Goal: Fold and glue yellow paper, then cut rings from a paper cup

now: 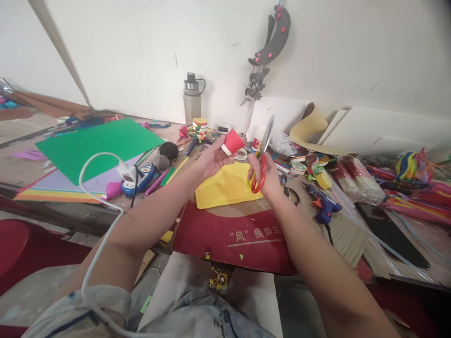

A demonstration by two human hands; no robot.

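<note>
My left hand (213,158) holds a small red paper cup (233,141) with a white band at one end, tilted above the table. To its right, my right hand (268,176) grips the red and yellow handles of a pair of scissors (267,136), whose blades point upward. Whether the blades are parted is hard to make out. The cup and the scissors are apart. Beneath both hands lie yellow paper sheets (218,190) on a dark red cardboard (211,234) with printed characters.
A green sheet (98,143) tops coloured papers at left. Behind stands a grey water bottle (192,101). To the right are a blue glue gun (326,209), a black phone (391,232) and bagged sticks (357,180). A white cable (105,239) runs past my left arm.
</note>
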